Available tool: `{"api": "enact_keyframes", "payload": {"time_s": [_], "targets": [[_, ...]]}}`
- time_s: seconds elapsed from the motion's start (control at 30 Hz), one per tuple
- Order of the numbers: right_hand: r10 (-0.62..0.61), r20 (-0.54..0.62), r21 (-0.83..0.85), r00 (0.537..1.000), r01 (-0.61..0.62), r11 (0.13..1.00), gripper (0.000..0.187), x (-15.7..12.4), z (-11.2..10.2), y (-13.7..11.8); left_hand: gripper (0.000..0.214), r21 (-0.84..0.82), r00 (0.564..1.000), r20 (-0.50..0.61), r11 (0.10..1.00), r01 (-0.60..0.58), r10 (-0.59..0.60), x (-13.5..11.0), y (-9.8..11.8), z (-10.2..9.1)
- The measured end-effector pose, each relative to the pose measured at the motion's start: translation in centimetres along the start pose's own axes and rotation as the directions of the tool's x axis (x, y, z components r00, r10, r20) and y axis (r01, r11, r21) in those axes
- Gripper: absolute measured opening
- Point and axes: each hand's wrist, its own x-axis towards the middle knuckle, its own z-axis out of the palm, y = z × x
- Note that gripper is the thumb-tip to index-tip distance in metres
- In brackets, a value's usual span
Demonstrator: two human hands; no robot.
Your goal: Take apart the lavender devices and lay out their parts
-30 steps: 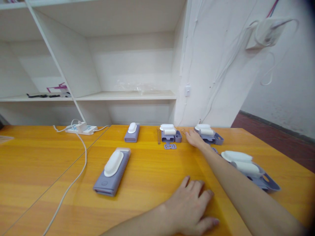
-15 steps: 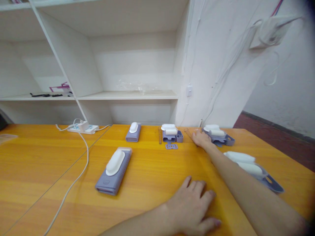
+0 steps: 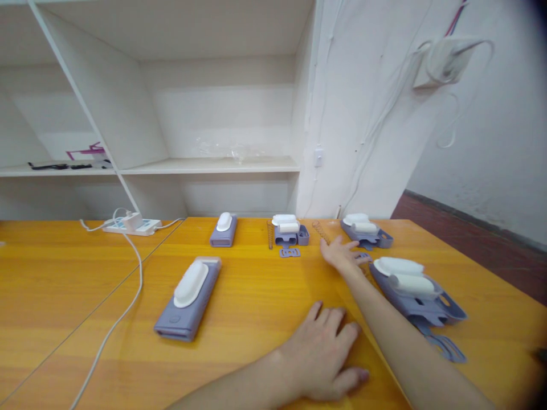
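Note:
My left hand (image 3: 322,353) rests palm down on the wooden table with its fingers spread, holding nothing. Farther off, my right hand (image 3: 342,253) is open, fingers apart, with nothing visible in it. Just beyond its fingers lies a thin coil spring (image 3: 319,230). A slotted purple-grey plate (image 3: 363,258) shows by its thumb side, partly hidden. Behind it sits a purple-grey plastic housing (image 3: 349,232) carrying a white oval part (image 3: 356,218) and a white roller (image 3: 364,228). To the right of my right forearm is a larger-looking similar set (image 3: 410,302), with another slotted plate (image 3: 448,347).
Another parts set (image 3: 285,236) with a spring (image 3: 270,234) lies at the back middle. Two closed purple-grey units with white ovals, a near one (image 3: 188,299) and a far one (image 3: 224,230), lie left. A power strip (image 3: 132,225) trails a white cable (image 3: 139,273). White shelving (image 3: 209,166) stands behind.
My right hand has drawn back slightly from the far set, its fingers now spread wider. The view has swung right, bringing more of the near right set into sight. My left hand stays put.

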Motion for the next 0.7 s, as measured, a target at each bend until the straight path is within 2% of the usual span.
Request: {"api": "enact_keyframes", "payload": {"time_s": [0.13,0.2,0.37,0.53,0.7], "targets": [[0.039,-0.092,-0.043,0.995,-0.043,0.998,0.073,1.0,0.0,0.8,0.052,0.004,1.0,0.009,1.0,-0.004,0.003,0.0,0.0,-0.1],[0.01,-0.117,-0.066,0.993,-0.017,0.998,0.069,0.8,-0.3,0.7,0.052,0.009,1.0,0.013,1.0,-0.001,0.001,0.0,0.0,-0.1],[-0.139,-0.072,-0.171,0.988,0.125,0.977,0.056,-1.2,-1.2,0.0,0.053,0.019,1.0,0.026,1.0,0.0,-0.001,0.0,0.0,-0.1],[-0.119,-0.004,-0.261,0.993,0.114,0.959,0.056,-1.9,-1.8,0.1,0.053,0.031,0.999,0.039,0.999,0.01,-0.011,0.0,0.0,-0.1],[-0.114,-0.019,-0.287,0.993,0.104,0.952,0.056,-1.7,-2.1,0.6,0.052,0.027,1.0,0.03,1.0,0.002,-0.003,0.0,0.0,0.0]]}}
